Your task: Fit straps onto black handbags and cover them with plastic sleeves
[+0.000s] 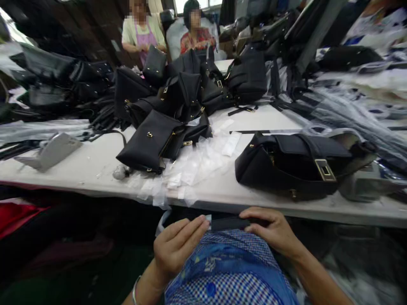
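Observation:
Just below the table's front edge, a black strap [227,223] is stretched between my two hands, close to my checked apron. My left hand [179,243] has its fingers pressed together at the strap's left end. A small pale plastic piece [209,221] shows at those fingertips. On the other end, my right hand [275,231] pinches the strap between thumb and fingers. A black handbag [263,169] with a gold clasp lies on the table beyond my right hand, its mouth gaping. Another black bag [149,142] lies farther left, beside scattered clear plastic pieces [193,167].
A heap of black bags [187,91] covers the middle of the white table [104,159]. Grey folded pieces [55,150] lie at left, and plastic-wrapped straps [346,110] at right. Across the table are two people, one in a pink apron [144,38], one in a red patterned top [197,40].

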Motion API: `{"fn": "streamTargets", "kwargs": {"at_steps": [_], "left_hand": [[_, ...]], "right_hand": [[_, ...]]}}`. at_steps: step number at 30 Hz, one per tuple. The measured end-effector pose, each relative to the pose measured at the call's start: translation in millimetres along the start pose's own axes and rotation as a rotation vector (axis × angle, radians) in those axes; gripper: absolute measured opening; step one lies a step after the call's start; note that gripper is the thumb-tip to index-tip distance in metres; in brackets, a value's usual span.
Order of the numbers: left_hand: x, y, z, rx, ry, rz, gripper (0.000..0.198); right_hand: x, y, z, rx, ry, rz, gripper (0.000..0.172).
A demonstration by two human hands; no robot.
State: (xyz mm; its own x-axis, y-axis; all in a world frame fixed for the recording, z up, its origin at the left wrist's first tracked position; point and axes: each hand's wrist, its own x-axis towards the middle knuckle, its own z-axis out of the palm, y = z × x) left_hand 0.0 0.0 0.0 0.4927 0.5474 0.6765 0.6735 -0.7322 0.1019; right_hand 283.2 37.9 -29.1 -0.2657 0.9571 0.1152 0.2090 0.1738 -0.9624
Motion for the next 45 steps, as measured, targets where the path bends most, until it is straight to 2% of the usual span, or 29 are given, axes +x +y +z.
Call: {"fn": "streamTargets", "kwargs": {"at_steps": [3,6,8,10,12,13,17,20,24,26,30,32,34,36,39,42,45], "left_hand": [[2.2,-0.6,1.5,-0.032,-0.002,0.04,0.03],[14.0,0.7,7.9,-0.217,-0.075,-0.084,0.033],[30.7,3.8,13.2,-0.399,-0.235,-0.275,0.031],[54.1,9.6,17.7,-0.587,-0.485,-0.447,0.026],[81.2,18.0,21.6,-0.77,-0.682,-0.532,0.023],[94.9,23.0,24.0,-0.867,-0.733,-0.542,0.027],[147.1,43.6,38.3,-1.175,-0.802,-0.601,0.052],[185.3,56.0,48.4,-1.219,-0.87,-0.681,0.049],[238.2,68.7,55.0,-1.277,-0.978,-0.619,0.039],[263.6,74.9,59.1,-1.257,-0.985,-0.578,0.039],[306.9,85.1,71.2,-1.084,-0.873,-0.466,0.044],[324.4,86.1,77.4,-0.994,-0.849,-0.397,0.044],[339.2,83.5,83.6,-0.934,-0.865,-0.38,0.044],[351.6,79.5,91.4,-0.89,-0.896,-0.363,0.039],[365.1,76.0,106.2,-0.848,-0.923,-0.327,0.034],[372.5,76.7,118.8,-0.754,-0.902,-0.32,0.037],[373.6,76.9,124.0,-0.637,-0.866,-0.266,0.045]], "right_hand": [[-3.2,0.1,-2.8,0.04,0.047,-0.058,0.016],[-5.2,-6.9,-9.2,0.073,0.131,-0.087,0.006],[-5.3,-17.3,-16.4,0.053,0.193,-0.097,0.009],[-4.3,-31.3,-25.5,-0.008,0.255,-0.115,0.012],[-3.0,-46.5,-36.1,-0.058,0.316,-0.123,0.014],[-2.7,-53.6,-41.9,-0.063,0.342,-0.116,0.016],[-7.8,-74.2,-68.5,0.02,0.415,-0.089,0.02],[-16.5,-81.2,-91.7,0.107,0.51,-0.101,0.021],[-22.0,-85.5,-120.2,0.125,0.685,-0.111,0.024],[-20.1,-87.0,-130.9,0.136,0.751,-0.113,0.027],[-12.7,-82.8,-154.4,0.195,0.846,-0.16,0.031],[-7.7,-72.7,-172.0,0.191,0.92,-0.212,0.031],[-0.6,-56.7,-191.9,0.094,0.976,-0.233,0.035],[8.7,-37.7,-209.6,-0.092,0.931,-0.195,0.044],[22.7,-13.5,-224.1,-0.27,0.734,-0.146,0.047],[29.9,-1.2,-224.6,-0.269,0.586,-0.193,0.037],[28.8,2.2,-219.3,-0.272,0.533,-0.254,0.031]]}}
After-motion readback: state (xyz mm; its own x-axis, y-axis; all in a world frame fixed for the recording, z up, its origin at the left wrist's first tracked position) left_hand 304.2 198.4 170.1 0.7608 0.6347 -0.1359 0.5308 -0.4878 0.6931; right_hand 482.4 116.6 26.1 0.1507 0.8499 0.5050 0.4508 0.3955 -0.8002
